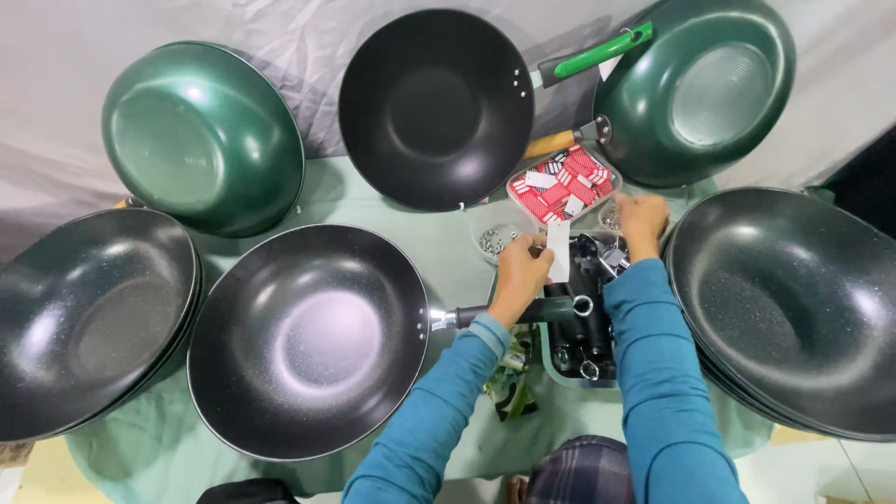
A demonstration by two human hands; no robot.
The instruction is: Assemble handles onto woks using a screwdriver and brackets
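- Two teal sleeves are reaching up from the bottom edge, nearest the camera, above a patch of plaid cloth.
- Left hand is pinching a small white tag between thumb and fingers, holding it upright just above the wok's handle.
- That tag is showing as a plain pale rectangle, narrow and taller than wide; whether anything is marked on it cannot be told.
- Right hand is curling over a cluster of small metal parts at the far end of a dark tray; whether its fingers are closed on anything cannot be told.
- A black wok is lying face up on the green table cover, its speckled non-stick inside shining, its dark handle running right under the left wrist and ending in a metal ring.
- A clear box of red and white tags is sitting just beyond both hands.
- A small clear dish of screws is resting just left of the white tag.
- Another black wok with a green handle is standing at the back, flanked by two green woks turned bottom up.
- Stacks of dark woks are piling at the left and right edges.
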